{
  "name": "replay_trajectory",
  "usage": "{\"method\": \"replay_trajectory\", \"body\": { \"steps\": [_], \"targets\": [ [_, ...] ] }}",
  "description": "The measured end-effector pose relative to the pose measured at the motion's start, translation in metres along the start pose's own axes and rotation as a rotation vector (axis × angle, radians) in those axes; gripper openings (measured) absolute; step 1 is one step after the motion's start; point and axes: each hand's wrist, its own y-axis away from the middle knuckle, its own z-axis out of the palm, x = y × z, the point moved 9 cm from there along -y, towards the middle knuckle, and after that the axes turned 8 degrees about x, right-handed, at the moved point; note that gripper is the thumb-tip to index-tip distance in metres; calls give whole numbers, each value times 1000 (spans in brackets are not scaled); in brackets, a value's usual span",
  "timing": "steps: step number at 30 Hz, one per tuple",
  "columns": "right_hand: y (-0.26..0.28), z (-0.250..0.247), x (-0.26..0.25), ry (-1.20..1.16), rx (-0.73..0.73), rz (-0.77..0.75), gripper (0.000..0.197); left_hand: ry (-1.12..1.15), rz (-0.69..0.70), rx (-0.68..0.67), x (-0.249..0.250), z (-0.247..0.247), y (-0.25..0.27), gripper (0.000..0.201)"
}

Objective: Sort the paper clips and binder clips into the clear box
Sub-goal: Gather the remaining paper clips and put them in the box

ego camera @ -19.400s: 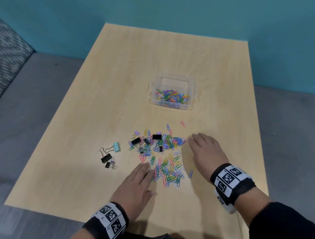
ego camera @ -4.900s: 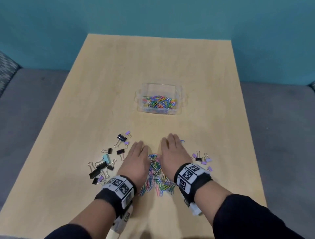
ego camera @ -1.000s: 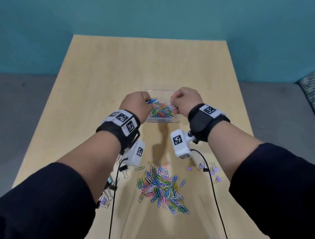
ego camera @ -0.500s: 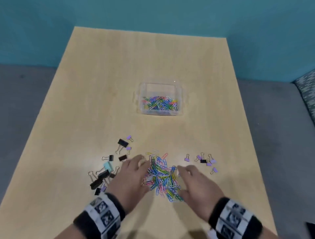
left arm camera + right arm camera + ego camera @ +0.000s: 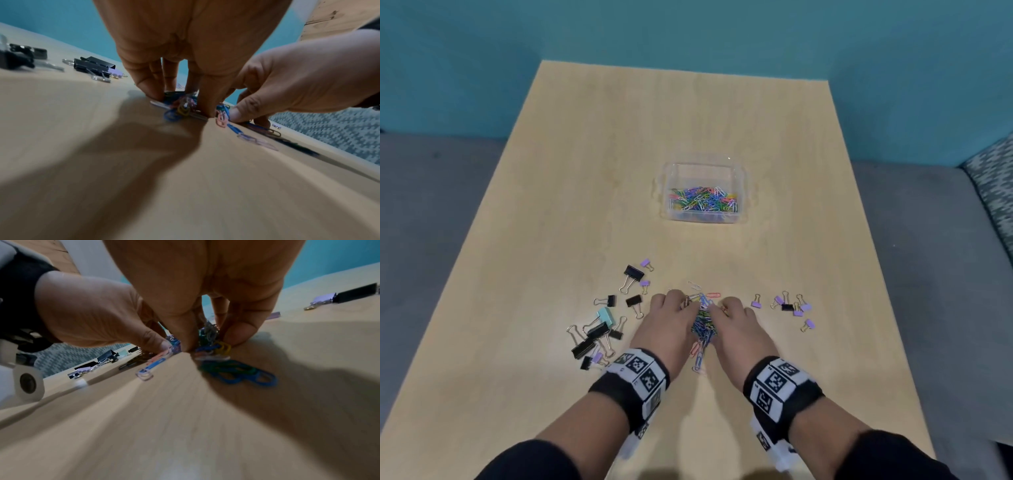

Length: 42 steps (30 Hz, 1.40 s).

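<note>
At the table's near edge our left hand and right hand squeeze the paper clips into a bunch between curled fingers, well short of the clear box, so a loose grip could shed clips among the binder clips.

Between the fingertips of both hands lies a heap of paper clips in blue, green, pink, yellow and white. Beyond the fingertips, a clear box holds more clips in the same mixed colours. Left of the left hand's fingers sit binder clips, mostly black, one pale mint, a few lilac, with silver wire handles. Right of the right hand's fingers, small binder clips are lilac, with one black. The table is pale yellow wood grain. Each wristband is black with white panels of black square markers. The wall is teal; sleeves are black.
</note>
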Motion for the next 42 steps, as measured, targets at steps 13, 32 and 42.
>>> {"method": "replay_trajectory", "body": {
  "steps": [13, 32, 42],
  "targets": [
    [-1, -17, 9, -50, -5, 31, 22, -63, 37, 9, -6, 0, 0, 17],
    [-41, -64, 25, -419, -15, 21, 9, 325, -138, -1, -16, -63, -29, 10],
    [-172, -146, 20, -72, 156, -90, 11, 136, -114, 202, -28, -128, -161, 17]
  ]
}}
